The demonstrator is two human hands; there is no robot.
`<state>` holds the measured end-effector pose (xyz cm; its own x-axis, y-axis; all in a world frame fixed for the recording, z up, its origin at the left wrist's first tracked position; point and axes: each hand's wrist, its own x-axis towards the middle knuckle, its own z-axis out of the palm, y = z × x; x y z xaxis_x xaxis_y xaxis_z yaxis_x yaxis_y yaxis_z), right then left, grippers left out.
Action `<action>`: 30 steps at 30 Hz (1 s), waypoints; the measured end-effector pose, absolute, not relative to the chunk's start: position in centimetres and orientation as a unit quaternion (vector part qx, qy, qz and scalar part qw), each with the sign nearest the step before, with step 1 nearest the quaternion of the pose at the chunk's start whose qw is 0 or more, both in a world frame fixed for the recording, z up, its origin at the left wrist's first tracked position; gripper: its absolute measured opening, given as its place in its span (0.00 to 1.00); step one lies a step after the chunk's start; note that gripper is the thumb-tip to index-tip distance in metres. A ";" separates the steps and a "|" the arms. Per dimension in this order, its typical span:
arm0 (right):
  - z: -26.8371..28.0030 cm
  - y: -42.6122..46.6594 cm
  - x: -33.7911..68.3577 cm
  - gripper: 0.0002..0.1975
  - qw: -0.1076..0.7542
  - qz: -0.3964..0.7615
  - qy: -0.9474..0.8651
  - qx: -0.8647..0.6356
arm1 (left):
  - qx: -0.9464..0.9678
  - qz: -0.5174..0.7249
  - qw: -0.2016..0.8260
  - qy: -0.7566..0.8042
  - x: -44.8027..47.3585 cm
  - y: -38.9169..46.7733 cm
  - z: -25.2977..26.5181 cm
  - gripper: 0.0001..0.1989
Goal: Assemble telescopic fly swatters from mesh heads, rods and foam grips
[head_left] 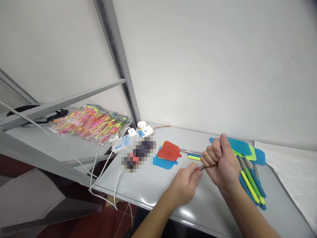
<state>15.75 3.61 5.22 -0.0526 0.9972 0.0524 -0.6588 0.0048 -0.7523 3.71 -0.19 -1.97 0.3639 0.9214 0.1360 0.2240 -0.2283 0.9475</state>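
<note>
Both my hands are closed around what looks like a fly swatter, of which only a short stretch of metal rod point(202, 167) and a bit of red show between them. My left hand point(184, 185) grips the red end, and my right hand point(224, 165) is wrapped round the other end, thumb up. The rest of it is hidden in my fists. Beyond my left hand lie stacked swatters with a red head point(169, 151) on top and a blue head point(165, 163) below. More swatters, with blue heads point(239, 146) and a green handle point(255, 181), lie beside my right hand.
A white power strip point(148, 131) with cables stands at the table's back left, next to a pixelated object point(138, 155). Colourful packets in clear plastic point(94, 122) lie on the shelf at left. A white sheet point(284, 165) covers the table's right side.
</note>
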 end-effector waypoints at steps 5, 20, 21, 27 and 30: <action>6.2 2.9 14.3 0.28 0.647 0.647 -0.319 -0.247 | 0.691 0.373 0.445 0.431 2.3 -1.0 0.4 0.15; 3.7 3.9 12.3 0.26 0.706 0.602 -0.207 -0.311 | 0.791 0.302 0.076 0.526 1.7 0.2 -2.6 0.13; 3.5 3.9 12.4 0.26 0.707 0.598 -0.203 -0.317 | 0.792 0.297 0.066 0.529 1.8 0.3 -2.9 0.13; 2.7 3.9 11.4 0.24 0.697 0.594 -0.234 -0.326 | 0.793 0.286 0.115 0.525 0.8 0.5 -3.3 0.10; 2.5 4.1 9.9 0.22 0.625 0.649 -0.312 -0.300 | 0.745 0.337 0.214 0.534 -0.9 -0.3 -3.3 0.08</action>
<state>9.85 4.12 2.53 -0.0382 0.9993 -0.0001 -0.6246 -0.0239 -0.7805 -0.87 -0.30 -3.34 0.2022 0.9400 0.2747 0.6515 -0.3385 0.6790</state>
